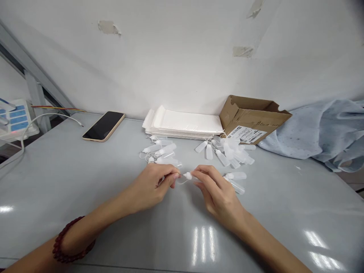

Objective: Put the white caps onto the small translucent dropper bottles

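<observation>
Over the middle of the grey table (71,182), both my hands meet on one small white plastic tag with a thin loop of string (186,176). My left hand (153,186) is closed in a pinch on the string end. My right hand (216,189) is closed in a pinch on the tag's white body. A pile of similar white tags (162,151) lies just beyond my left hand. A second pile of tags (230,149) lies beyond my right hand, and two more tags (236,181) rest beside my right fingers.
A stack of white padded envelopes (183,123) lies against the wall. An open cardboard box (251,117) lies on its side to its right, next to pale blue cloth (321,129). A phone (104,126) lies face up at back left, beside a white cable (48,117).
</observation>
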Tool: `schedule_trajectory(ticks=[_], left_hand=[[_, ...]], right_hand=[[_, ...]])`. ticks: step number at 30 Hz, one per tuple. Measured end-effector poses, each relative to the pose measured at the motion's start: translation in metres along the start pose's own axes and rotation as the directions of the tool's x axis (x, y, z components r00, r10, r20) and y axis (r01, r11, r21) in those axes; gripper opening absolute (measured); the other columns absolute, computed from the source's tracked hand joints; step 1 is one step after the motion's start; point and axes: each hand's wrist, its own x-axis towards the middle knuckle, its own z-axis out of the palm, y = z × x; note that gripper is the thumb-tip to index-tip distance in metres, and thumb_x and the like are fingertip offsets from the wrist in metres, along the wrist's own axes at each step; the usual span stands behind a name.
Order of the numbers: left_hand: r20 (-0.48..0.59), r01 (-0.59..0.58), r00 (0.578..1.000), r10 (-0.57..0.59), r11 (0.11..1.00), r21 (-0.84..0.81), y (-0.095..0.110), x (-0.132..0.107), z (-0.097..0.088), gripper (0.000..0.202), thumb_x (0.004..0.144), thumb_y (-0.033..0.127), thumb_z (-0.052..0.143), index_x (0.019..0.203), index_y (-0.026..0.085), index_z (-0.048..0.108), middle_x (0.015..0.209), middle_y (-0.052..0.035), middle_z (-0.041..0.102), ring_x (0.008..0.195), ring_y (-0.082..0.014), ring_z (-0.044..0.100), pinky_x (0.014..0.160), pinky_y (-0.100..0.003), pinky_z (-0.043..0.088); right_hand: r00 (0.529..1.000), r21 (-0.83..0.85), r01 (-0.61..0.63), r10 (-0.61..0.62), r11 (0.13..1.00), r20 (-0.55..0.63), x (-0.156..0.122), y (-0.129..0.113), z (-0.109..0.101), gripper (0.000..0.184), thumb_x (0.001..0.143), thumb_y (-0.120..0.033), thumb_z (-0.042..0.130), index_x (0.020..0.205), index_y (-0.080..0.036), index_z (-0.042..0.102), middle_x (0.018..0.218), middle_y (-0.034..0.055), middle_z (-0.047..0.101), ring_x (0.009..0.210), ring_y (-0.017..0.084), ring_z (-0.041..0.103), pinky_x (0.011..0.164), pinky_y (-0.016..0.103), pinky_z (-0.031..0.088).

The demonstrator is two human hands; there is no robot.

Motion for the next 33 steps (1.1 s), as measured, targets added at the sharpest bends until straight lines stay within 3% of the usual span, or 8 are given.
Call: schedule_trajectory(ticks=[14,19,27,33], left_hand=[[0.021,-0.045,0.999,0.045,0.999,0.026,0.000,0.000,0.005,0.029,0.090,0.019,0.038,0.069,0.017,0.057,0.061,0.0024,0.056,0.055,-0.0100,0.046,0.054,-0.021,0.034],[0.026,-0.024,0.999,0.024,1.000,0.002,0.001,0.001,0.004,0.029,0.090,0.021,0.039,0.070,0.016,0.059,0.062,0.0023,0.057,0.056,-0.0099,0.047,0.052,-0.021,0.034],[0.016,0.042,0.999,-0.041,0.997,-0.063,0.002,0.003,-0.011,0.021,0.087,0.025,0.048,0.090,0.019,0.068,0.069,0.0024,0.064,0.060,-0.0106,0.052,0.053,-0.020,0.037],[0.016,0.082,0.997,-0.081,0.993,-0.084,0.005,0.003,-0.012,0.022,0.088,0.030,0.049,0.084,0.019,0.068,0.068,0.0026,0.064,0.058,-0.0101,0.050,0.052,-0.020,0.038]], right_hand=[[0.999,-0.050,0.033,-0.032,0.998,0.015,-0.004,0.001,0.003,0.037,0.081,0.005,0.038,0.108,-0.015,0.056,0.097,0.0139,0.060,0.085,0.020,0.064,0.067,0.031,0.057],[1.000,-0.010,0.018,-0.018,1.000,0.017,-0.003,0.000,0.002,0.033,0.085,0.001,0.039,0.109,-0.015,0.055,0.098,0.0142,0.060,0.086,0.020,0.064,0.067,0.031,0.057],[0.999,0.011,0.016,-0.015,1.000,-0.038,0.002,0.002,-0.002,0.031,0.086,-0.001,0.041,0.110,-0.014,0.056,0.097,0.0144,0.061,0.085,0.019,0.064,0.066,0.030,0.057],[0.999,-0.008,0.020,-0.020,1.000,-0.045,0.001,0.002,-0.002,0.032,0.087,-0.001,0.041,0.111,-0.016,0.056,0.098,0.0141,0.061,0.085,0.019,0.064,0.065,0.030,0.056]])
